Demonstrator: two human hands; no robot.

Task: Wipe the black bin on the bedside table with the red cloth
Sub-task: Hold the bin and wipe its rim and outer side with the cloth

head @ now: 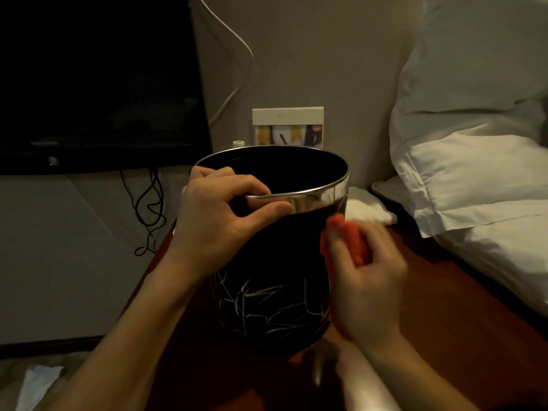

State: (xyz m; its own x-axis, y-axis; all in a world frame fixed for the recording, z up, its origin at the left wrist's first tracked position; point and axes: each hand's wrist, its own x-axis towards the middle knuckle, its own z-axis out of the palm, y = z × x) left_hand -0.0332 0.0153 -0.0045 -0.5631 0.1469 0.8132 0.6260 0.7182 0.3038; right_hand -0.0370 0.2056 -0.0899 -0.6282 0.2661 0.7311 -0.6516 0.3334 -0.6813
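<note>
Bin (272,256) first: the black bin stands upright on our reddish-brown bedside table (430,336), open mouth up, a shiny metal band round its rim and pale scribbled lines low on its near side. Our left hand (219,221) grips the rim on the near left, fingers curled over the edge into the inside and the thumb lying along the metal band outside. Our right hand (364,280) holds the red cloth (347,235) bunched between fingers and thumb, and presses it against the bin's right side just below the band; part of the cloth also shows below that wrist. The hand is blurred, so we cannot tell each finger's lie.

Beside the table on the right lie white pillows (474,173), and a crumpled white tissue (364,209) sits on the table just behind the bin. Behind the bin a framed card (287,126) leans by the wall. A dark screen (95,84) fills the upper left, with black cables (148,209) hanging below it and a white cable (234,54) running down the wall.
</note>
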